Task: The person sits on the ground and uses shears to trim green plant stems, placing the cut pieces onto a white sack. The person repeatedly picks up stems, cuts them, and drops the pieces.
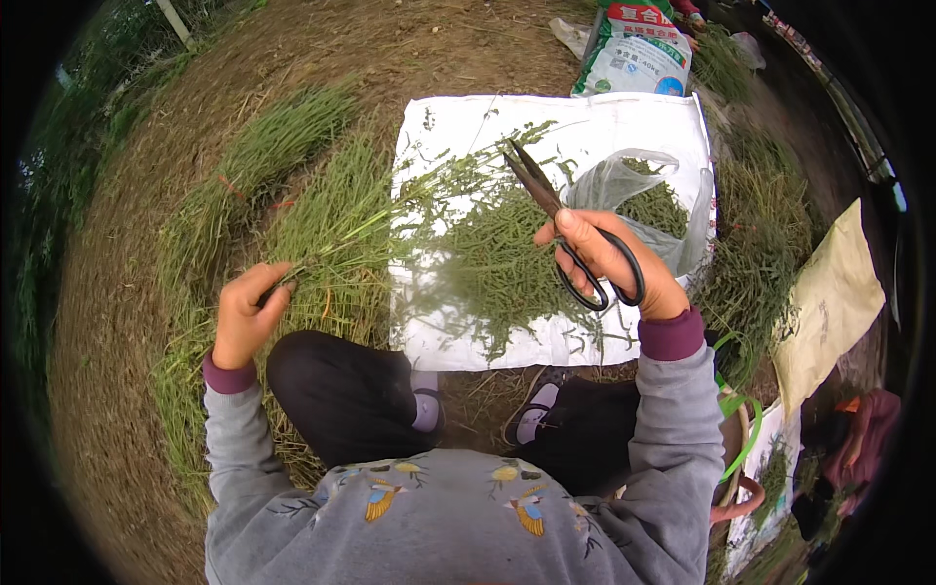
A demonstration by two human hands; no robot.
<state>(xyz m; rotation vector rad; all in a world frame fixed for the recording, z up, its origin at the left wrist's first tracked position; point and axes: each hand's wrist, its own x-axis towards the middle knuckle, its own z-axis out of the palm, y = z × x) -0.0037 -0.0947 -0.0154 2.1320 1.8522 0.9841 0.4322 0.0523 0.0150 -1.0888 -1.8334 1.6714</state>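
Note:
My left hand [252, 311] grips the lower ends of several long green plant stems [358, 230], whose leafy tips reach up and right over a white woven sheet [439, 351]. In my right hand [610, 256] is a pair of scissors [537, 179] with dark, rust-toned blades and black looped handles. The blades point up and left, slightly parted, beside the stems' tips in the picture. Below them lies a loose heap of cut green sprigs [504, 256] on the sheet. A clear plastic bag [614, 183] holding more sprigs rests behind my right hand.
Tied bundles of stalks [292, 139] lie on the soil to the left. More plants [757, 241] are heaped at right, near a tan sack [830, 300]. A printed fertilizer sack [636, 55] stands beyond the sheet. Another person [859, 446] is at lower right, past a basket's handle [742, 501].

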